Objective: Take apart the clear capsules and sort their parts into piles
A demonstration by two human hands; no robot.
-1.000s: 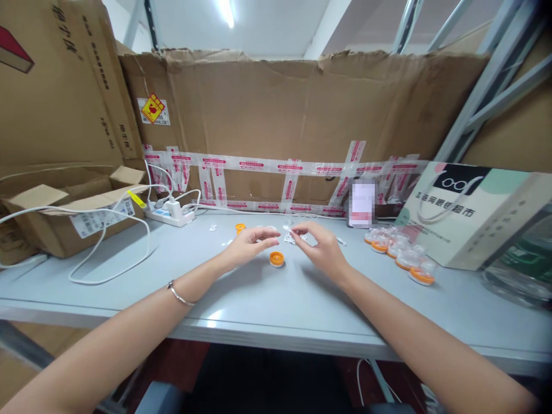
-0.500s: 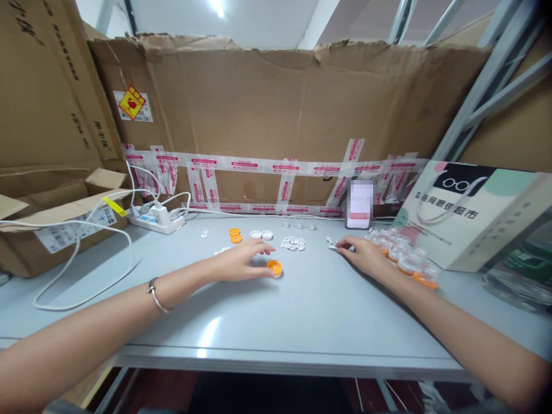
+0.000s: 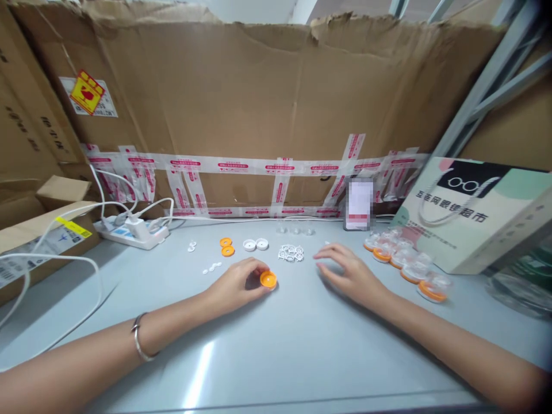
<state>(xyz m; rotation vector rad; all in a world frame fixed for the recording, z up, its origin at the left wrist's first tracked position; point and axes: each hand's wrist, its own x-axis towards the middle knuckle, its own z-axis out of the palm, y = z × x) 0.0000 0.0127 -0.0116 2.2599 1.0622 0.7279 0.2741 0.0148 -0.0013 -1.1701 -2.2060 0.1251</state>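
Observation:
My left hand [image 3: 239, 283] has thumb and fingertips closed round the left side of an orange round cap [image 3: 268, 280], which rests on the table. My right hand [image 3: 345, 273] hovers to the right with thumb and fingers apart, and I see nothing between them. Just left of it lies a cluster of white openwork plastic pieces [image 3: 291, 253]. Behind my left hand are two orange rings [image 3: 227, 251], two white round caps [image 3: 256, 245] and several tiny white parts [image 3: 212, 268]. A small white piece [image 3: 328, 243] shows partly behind my right fingers.
Several assembled orange-and-clear pieces [image 3: 414, 267] stand in a row on the right, by a paper bag [image 3: 470, 213] and a clear bottle [image 3: 521, 287]. At the back are a phone [image 3: 360, 204], small clear domes [image 3: 295, 230] and cardboard. A power strip [image 3: 133, 233] with cables sits left.
My left fingers have closed on the orange cap. My right hand has drawn back from the small white pieces toward me, and its fingers have opened. The view has tilted down.

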